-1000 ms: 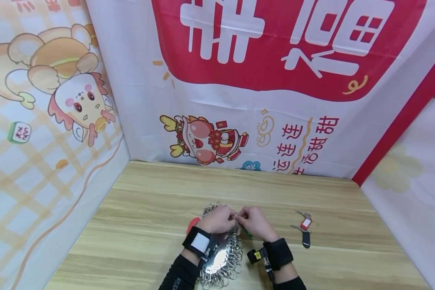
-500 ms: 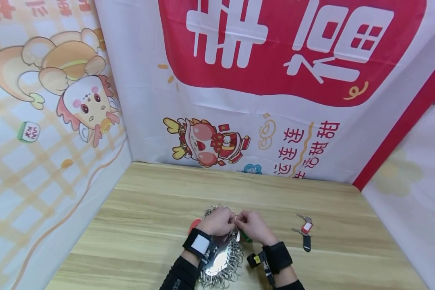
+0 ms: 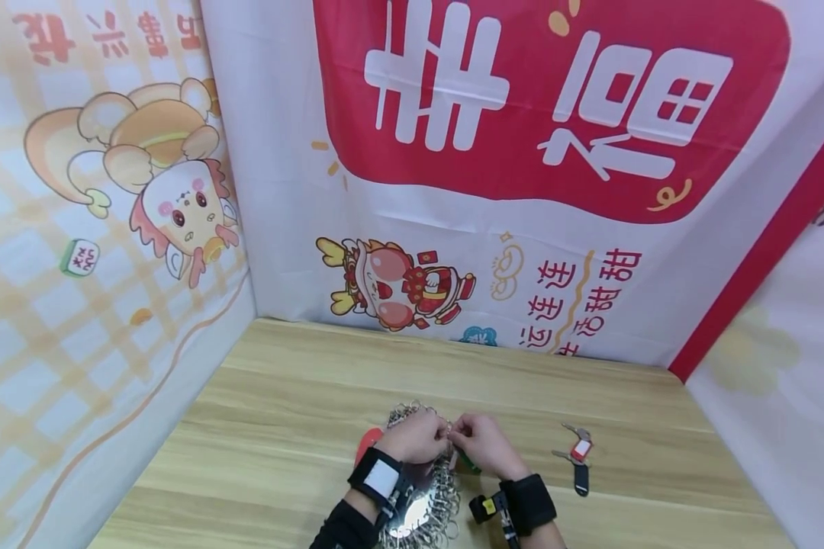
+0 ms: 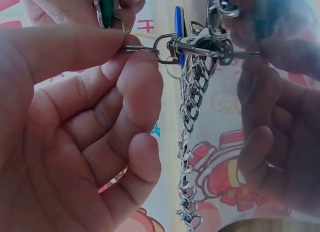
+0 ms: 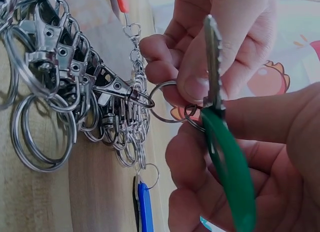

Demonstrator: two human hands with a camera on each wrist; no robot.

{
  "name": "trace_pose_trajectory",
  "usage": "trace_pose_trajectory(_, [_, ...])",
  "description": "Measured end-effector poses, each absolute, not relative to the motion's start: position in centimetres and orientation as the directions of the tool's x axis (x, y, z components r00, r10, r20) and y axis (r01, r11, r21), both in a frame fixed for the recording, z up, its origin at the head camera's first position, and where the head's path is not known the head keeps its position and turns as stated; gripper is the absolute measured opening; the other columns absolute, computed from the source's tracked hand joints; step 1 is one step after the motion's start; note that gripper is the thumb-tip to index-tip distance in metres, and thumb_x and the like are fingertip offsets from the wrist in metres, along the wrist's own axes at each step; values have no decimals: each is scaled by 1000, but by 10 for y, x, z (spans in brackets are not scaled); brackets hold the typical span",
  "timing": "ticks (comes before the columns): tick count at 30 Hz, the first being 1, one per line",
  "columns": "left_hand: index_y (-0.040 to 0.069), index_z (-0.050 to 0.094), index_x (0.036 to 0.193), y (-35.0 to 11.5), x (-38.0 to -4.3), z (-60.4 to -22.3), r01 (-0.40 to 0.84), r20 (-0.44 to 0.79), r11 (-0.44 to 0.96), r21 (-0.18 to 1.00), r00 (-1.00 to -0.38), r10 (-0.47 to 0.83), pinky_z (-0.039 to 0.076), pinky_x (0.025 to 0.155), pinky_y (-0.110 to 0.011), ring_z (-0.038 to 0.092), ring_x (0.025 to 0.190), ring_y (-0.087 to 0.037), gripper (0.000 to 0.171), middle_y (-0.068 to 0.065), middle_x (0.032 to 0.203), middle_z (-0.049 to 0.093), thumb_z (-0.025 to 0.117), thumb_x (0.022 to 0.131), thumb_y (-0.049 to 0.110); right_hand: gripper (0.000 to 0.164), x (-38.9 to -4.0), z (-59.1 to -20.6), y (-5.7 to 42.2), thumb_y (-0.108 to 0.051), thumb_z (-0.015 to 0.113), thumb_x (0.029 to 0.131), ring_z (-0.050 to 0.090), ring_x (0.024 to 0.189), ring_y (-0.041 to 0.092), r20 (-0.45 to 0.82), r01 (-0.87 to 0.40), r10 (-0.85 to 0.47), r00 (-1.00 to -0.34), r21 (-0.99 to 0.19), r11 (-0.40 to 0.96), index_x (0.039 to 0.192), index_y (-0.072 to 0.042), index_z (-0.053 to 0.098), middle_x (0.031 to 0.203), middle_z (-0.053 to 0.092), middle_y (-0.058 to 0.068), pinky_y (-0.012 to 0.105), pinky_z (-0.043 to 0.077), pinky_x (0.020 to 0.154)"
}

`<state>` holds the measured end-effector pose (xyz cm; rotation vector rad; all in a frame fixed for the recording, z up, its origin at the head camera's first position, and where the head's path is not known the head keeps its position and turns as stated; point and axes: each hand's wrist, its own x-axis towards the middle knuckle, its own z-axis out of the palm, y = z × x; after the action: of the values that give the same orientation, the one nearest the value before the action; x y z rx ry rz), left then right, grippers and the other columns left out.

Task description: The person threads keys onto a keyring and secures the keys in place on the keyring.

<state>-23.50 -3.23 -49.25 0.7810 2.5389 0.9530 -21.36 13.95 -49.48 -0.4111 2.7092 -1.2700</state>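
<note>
My left hand (image 3: 415,436) pinches a split ring (image 4: 140,49) between thumb and index finger. That ring hangs from a metal clip (image 5: 116,87), one of several along the rim of a shiny, mirror-like plate (image 3: 412,512). Close on the right, my right hand (image 3: 486,446) pinches the small ring of a green key tag (image 5: 227,167) at the split ring. A toothed key (image 5: 213,57) sticks up beside the tag. Fingertips partly cover where the two rings meet, so I cannot tell whether they are linked.
Right of my hands lie keys with a red tag (image 3: 580,448) and a black tag (image 3: 580,480) on the wooden table (image 3: 302,374). A blue tag (image 5: 145,207) hangs near the clips. Left of the plate is a red item (image 3: 367,444). Printed cloth walls (image 3: 275,198) stand around.
The head view has tilted up, so the table and hands sit lower in it. Both hands keep pinching at the same spot by the plate, with only slight finger movement.
</note>
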Motion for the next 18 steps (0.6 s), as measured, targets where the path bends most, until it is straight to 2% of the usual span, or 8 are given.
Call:
trace_pose_trajectory(10, [18, 46, 62, -30, -237, -501, 466, -38, 634, 617, -787, 616, 35, 44, -21, 43, 44, -6, 34, 9, 54, 41, 58, 93, 23, 10, -213, -496, 144, -10, 59, 92, 51, 59, 10, -47, -173, -327, -944, -772, 611, 84, -6, 63, 72, 57, -2, 22, 40, 50])
trace_pose_trajectory(18, [15, 56, 67, -30, -243, -495, 467, -39, 600, 649, -768, 639, 38, 45, -21, 50, 45, -8, 25, 7, 54, 49, 58, 92, 18, 13, -216, -497, 146, -9, 53, 95, 51, 61, 13, -30, -148, -280, -960, -791, 593, 87, -3, 62, 75, 58, 2, 24, 41, 52])
